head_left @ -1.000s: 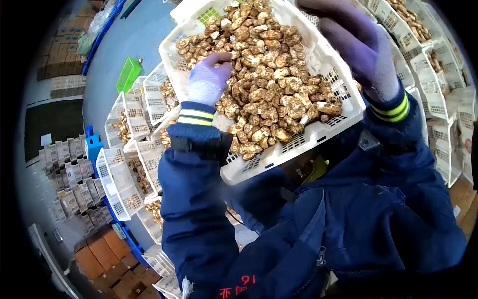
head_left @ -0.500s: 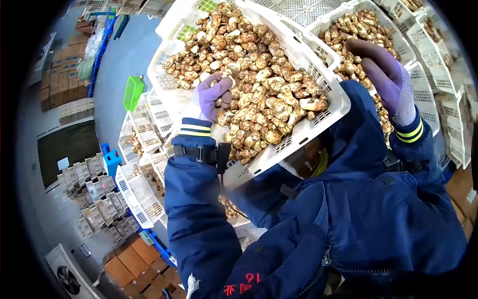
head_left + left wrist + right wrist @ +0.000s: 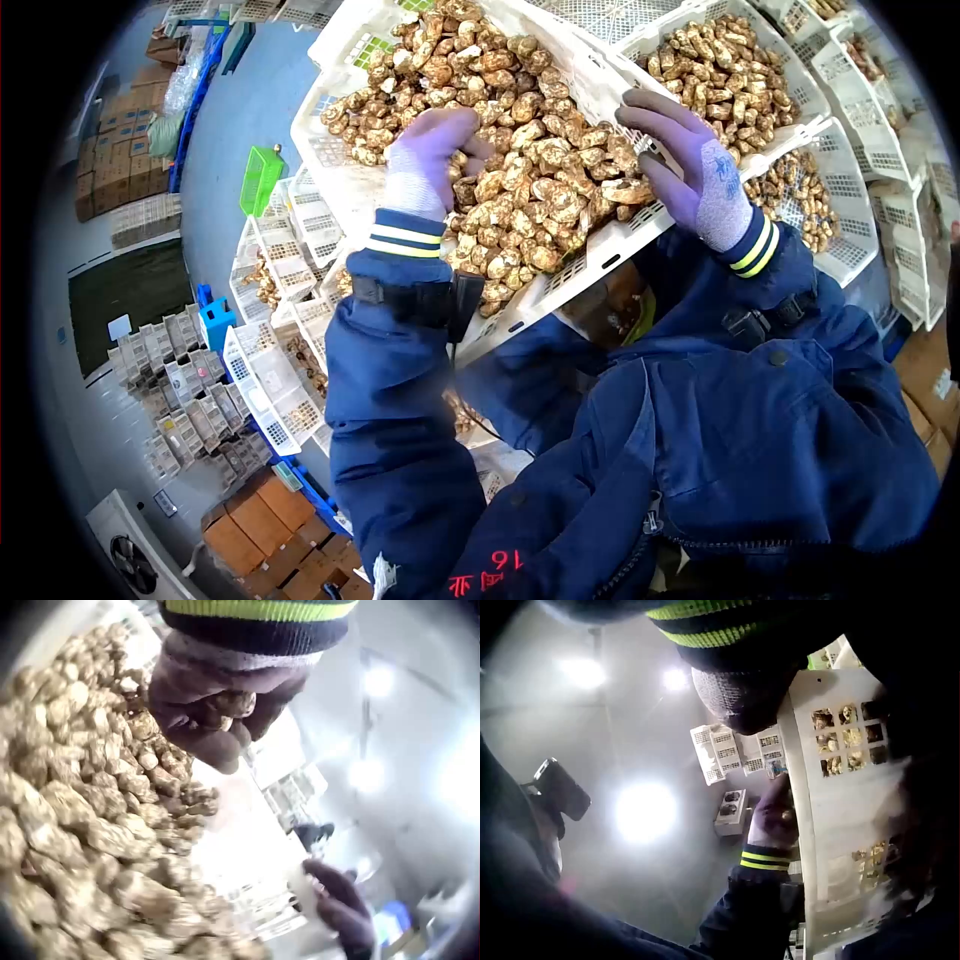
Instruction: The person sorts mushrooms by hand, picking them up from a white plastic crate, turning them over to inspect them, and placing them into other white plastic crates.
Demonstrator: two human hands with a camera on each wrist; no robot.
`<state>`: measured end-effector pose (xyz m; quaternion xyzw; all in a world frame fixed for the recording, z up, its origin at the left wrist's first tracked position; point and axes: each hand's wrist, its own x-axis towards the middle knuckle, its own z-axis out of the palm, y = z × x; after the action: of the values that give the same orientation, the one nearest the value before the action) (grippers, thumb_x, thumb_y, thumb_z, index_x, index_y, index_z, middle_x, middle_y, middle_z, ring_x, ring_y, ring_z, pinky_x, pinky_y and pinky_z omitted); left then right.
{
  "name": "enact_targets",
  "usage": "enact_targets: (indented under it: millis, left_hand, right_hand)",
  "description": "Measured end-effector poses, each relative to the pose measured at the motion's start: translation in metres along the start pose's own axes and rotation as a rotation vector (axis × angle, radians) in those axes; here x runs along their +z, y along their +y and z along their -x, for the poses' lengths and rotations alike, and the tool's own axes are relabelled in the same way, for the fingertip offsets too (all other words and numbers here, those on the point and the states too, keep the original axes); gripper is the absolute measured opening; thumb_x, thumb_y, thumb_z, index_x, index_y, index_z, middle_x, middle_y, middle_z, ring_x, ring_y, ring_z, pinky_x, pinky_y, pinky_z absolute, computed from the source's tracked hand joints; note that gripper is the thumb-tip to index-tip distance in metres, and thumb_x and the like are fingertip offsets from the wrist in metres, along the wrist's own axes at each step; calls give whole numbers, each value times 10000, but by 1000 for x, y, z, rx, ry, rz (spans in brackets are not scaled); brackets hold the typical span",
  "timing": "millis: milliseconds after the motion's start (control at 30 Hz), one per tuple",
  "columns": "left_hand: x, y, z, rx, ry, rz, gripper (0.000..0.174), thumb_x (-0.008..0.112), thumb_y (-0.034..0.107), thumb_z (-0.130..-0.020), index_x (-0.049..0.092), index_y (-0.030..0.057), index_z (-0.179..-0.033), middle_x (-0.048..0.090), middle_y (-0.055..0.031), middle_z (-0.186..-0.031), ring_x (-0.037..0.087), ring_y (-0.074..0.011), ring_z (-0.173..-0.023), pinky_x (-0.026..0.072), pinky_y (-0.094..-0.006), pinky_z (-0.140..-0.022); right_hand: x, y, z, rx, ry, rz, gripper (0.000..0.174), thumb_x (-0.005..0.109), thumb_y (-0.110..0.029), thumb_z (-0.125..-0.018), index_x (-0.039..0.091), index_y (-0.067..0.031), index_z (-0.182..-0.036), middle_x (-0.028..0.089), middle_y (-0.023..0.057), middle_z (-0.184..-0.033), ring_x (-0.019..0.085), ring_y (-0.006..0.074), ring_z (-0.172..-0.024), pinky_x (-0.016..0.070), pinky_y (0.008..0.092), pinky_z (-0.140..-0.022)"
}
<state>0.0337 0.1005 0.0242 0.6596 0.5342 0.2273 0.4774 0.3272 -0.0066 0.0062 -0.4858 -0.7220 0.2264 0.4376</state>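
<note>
A white plastic crate [image 3: 590, 262] is heaped with knobby brown-and-white mushrooms [image 3: 530, 190]. My left hand [image 3: 425, 165], in a purple-grey glove, is over the crate's left part. In the left wrist view its fingers [image 3: 217, 750] curl around mushrooms [image 3: 236, 703] in the palm. My right hand [image 3: 700, 180], gloved alike, is at the crate's right rim, fingers loosely bent and apart, pointing in over the mushrooms. The right wrist view has the right hand [image 3: 739, 697] beside the crate's outer wall [image 3: 840, 795], with its fingers mostly hidden.
Beyond the right rim stands another crate of mushrooms [image 3: 725, 85], with a further one [image 3: 795, 195] below it. More white crates [image 3: 270, 385] are stacked at left, near a green container [image 3: 262, 180]. Cardboard boxes [image 3: 265, 520] lie at lower left.
The right hand has moved left from over the neighbouring crate to the near crate's right rim. The left hand has shifted slightly upward and right over the mushrooms.
</note>
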Motion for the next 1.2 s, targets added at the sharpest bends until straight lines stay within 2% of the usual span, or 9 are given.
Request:
enact_targets:
  millis: [33,200,300,467,733,933,1033,1133,1200]
  left_hand:
    - [10,15,-8,-306,-23,-40,271,660,192,-889,647,4,-1083,669,-103,-789,646,-119,-767,512,-231,-613]
    - [47,-21,-20,-156,-258,-892,598,700,506,-771,673,44,-1150,681,-246,-1021,644,-370,-1024,502,-419,-902]
    - [53,-6,-31,-272,-408,-948,456,689,371,-786,684,51,-1110,683,-250,-992,670,-351,-953,519,-409,-857]
    - [14,3,9,-183,-266,414,385,596,269,-910,632,-36,-1142,681,-70,-884,561,-54,-597,417,-173,-509]
    - [-2,20,55,-106,-304,1008,596,484,313,-974,329,-32,-1435,599,-218,-1200,683,-293,-944,613,-295,-688]
    - [-32,14,85,107,66,245,342,582,105,-924,568,-29,-1239,669,-178,-1050,689,-163,-771,540,-214,-555]
    - [-89,24,115,-282,406,-26,285,602,141,-916,634,37,-1179,675,-191,-997,689,-152,-772,555,-241,-583]
    - [-201,-79,158,-109,435,-937,374,607,261,-918,619,44,-1223,695,-157,-878,677,-142,-713,525,-252,-543]
    - [-189,-46,163,-332,552,-757,438,583,308,-933,591,20,-1264,699,-109,-852,622,-112,-618,473,-259,-489]
  right_hand:
    - [3,5,0,-9,-16,-7,391,559,-61,-863,562,-54,-1254,522,188,-1335,518,381,-1212,428,420,-1023]
    - [-1,0,-3,20,-41,0,373,552,-80,-869,565,-53,-1241,519,188,-1346,527,384,-1203,444,415,-1008]
    - [0,3,-3,-1,-39,12,374,556,-86,-869,562,-57,-1242,518,188,-1349,527,384,-1202,447,418,-1005]
    - [-1,4,-1,-1,-29,-44,361,561,-92,-873,566,-66,-1233,515,190,-1350,524,387,-1204,441,410,-1010]
    - [6,3,0,-30,17,-17,328,572,-73,-878,589,-48,-1205,543,187,-1322,525,383,-1210,438,410,-1014]
    - [7,6,0,-79,13,23,336,578,-75,-872,587,-47,-1207,543,188,-1323,520,389,-1214,431,414,-1020]
    - [4,3,-1,-73,4,37,338,576,-72,-871,587,-46,-1208,540,192,-1323,520,390,-1214,431,415,-1021]
    - [6,6,-2,-67,3,22,340,576,-71,-871,587,-46,-1210,539,195,-1322,521,387,-1215,429,415,-1024]
    - [8,7,-1,-60,8,24,343,577,-72,-873,589,-49,-1215,543,199,-1317,520,382,-1219,426,413,-1028]
